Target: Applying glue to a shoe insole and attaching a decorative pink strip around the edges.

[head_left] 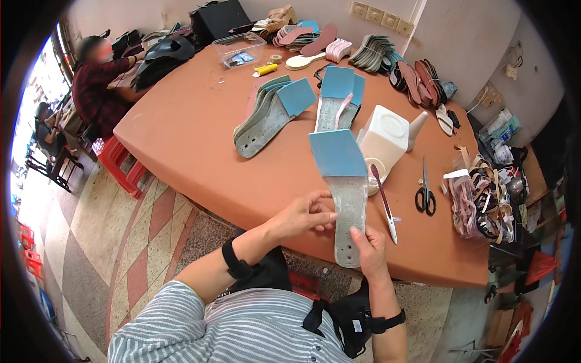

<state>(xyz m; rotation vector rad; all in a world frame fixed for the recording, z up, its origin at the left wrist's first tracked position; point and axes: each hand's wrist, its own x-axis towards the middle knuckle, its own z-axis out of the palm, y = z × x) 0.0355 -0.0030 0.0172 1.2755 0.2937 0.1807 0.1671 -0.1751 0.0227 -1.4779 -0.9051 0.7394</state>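
I hold a shoe insole (346, 195) upright over the near edge of the orange table (200, 139); its front half is blue, its heel half grey with holes. My left hand (305, 213) pinches its left edge at the middle. My right hand (370, 249) grips the grey heel end from below. A brush with a dark red tip and white handle (385, 204) lies on the table just right of the insole. A white glue container (385, 140) stands behind it.
Two stacks of similar insoles (270, 114) (339, 100) lie mid-table. Black scissors (425, 192) lie to the right, beside a bag of straps (481, 202). More soles and a clear box (240, 49) sit at the far edge. Another person (97, 81) sits at the far left.
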